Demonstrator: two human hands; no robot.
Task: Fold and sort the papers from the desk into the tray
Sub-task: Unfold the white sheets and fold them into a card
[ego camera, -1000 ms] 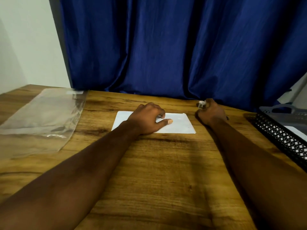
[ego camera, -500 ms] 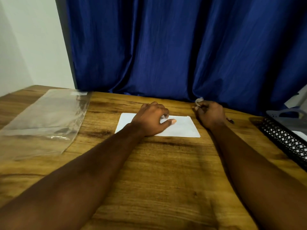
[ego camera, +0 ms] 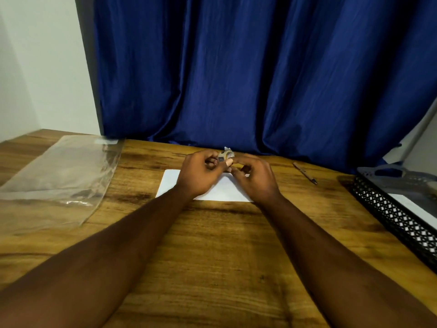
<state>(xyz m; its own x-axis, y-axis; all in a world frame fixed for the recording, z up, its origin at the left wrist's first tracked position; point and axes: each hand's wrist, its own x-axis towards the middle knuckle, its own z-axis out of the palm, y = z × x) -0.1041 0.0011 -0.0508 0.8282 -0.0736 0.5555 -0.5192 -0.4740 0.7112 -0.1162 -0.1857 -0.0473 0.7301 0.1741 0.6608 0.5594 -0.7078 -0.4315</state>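
Note:
A folded white paper [ego camera: 170, 183] lies flat on the wooden desk [ego camera: 212, 245], near the far edge. Both my hands hover just above its far side and meet there. My left hand [ego camera: 198, 176] and my right hand [ego camera: 255, 178] pinch a small roll [ego camera: 225, 156] between their fingertips; it looks like tape. The hands hide the middle of the paper. A black mesh tray [ego camera: 390, 216] stands at the right edge of the desk, with a white sheet [ego camera: 411, 205] inside it.
A clear plastic sleeve [ego camera: 59, 178] lies on the left of the desk. A brown pen [ego camera: 305, 173] rests between the paper and the tray. A blue curtain [ego camera: 236, 79] hangs right behind the desk.
My left hand has lifted off the paper and my right hand has come left with the small roll; both now hold it together. The pen is uncovered.

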